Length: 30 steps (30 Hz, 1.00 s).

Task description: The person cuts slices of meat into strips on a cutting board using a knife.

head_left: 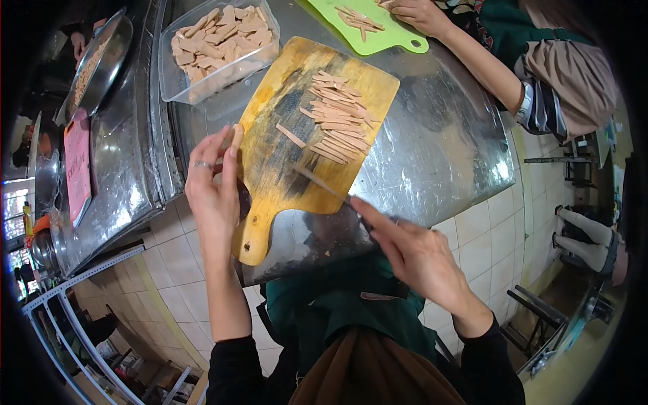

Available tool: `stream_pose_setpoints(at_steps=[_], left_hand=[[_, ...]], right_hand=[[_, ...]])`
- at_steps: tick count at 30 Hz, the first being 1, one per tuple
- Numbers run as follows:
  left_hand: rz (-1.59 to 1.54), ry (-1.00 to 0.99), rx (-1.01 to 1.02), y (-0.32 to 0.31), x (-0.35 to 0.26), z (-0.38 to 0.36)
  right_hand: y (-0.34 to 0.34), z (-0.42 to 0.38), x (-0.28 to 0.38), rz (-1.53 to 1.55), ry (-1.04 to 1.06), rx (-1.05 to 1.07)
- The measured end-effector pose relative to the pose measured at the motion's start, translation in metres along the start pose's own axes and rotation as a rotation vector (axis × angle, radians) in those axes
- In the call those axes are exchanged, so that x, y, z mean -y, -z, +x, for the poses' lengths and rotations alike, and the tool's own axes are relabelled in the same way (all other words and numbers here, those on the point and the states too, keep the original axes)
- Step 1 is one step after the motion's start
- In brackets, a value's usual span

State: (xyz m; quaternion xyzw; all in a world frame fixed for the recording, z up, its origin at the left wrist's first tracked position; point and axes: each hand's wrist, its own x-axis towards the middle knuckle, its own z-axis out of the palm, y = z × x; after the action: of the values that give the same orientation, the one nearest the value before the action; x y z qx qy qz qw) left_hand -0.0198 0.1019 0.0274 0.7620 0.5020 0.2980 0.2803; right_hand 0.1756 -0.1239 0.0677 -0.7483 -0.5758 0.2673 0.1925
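Note:
My left hand (214, 172) is at the left edge of the wooden cutting board (270, 169), its fingers closed on a pinkish-tan piece (237, 137). My right hand (408, 250) grips a knife (320, 181), whose blade reaches over the lower part of the board. Many thin cut strips (341, 118) lie in a loose column on the board's right half. One separate strip (291, 136) rests nearer the middle, beyond the knife tip. The board's handle points toward me at the table's front edge.
At the back left, a clear plastic container (266, 52) holds tan pieces. A co-worker's hand (418, 15) is by a green board (398, 42) with strips. Left, on another metal table (121, 182), are a pink booklet (78, 169) and a metal bowl (121, 57).

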Motion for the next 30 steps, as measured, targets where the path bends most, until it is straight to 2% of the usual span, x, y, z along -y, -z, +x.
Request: stream_pose_setpoints(at_steps=[5,8,11,14,18,22,25,30], left_hand=[[0.12,-0.02,0.094,-0.007,0.004,0.022],[0.161,-0.069,0.08,-0.012,0.004,0.024],[0.204,-0.019,0.105,-0.009,-0.004,0.025],[0.143,0.01,0.144,-0.006,-0.015,0.014],[0.102,-0.063,0.107,-0.017,-0.034,-0.02],[-0.049,0.114,0.162,-0.023,-0.033,-0.041],[-0.055,0.125,0.166,-0.024,-0.039,-0.049],[-0.211,0.224,0.199,-0.031,-0.048,-0.065]], right_hand=[[0.006,0.024,-0.016,-0.053,-0.015,-0.091],[0.003,0.024,-0.02,-0.019,-0.003,-0.096],[-0.002,0.016,-0.02,0.017,0.031,-0.127],[-0.006,0.003,-0.013,0.061,0.039,-0.094],[-0.012,-0.012,-0.011,0.122,0.025,-0.064],[0.002,-0.016,-0.004,0.174,-0.13,0.075],[-0.012,-0.018,-0.018,0.208,0.011,-0.073],[-0.011,-0.017,-0.017,0.2,0.01,-0.048]])
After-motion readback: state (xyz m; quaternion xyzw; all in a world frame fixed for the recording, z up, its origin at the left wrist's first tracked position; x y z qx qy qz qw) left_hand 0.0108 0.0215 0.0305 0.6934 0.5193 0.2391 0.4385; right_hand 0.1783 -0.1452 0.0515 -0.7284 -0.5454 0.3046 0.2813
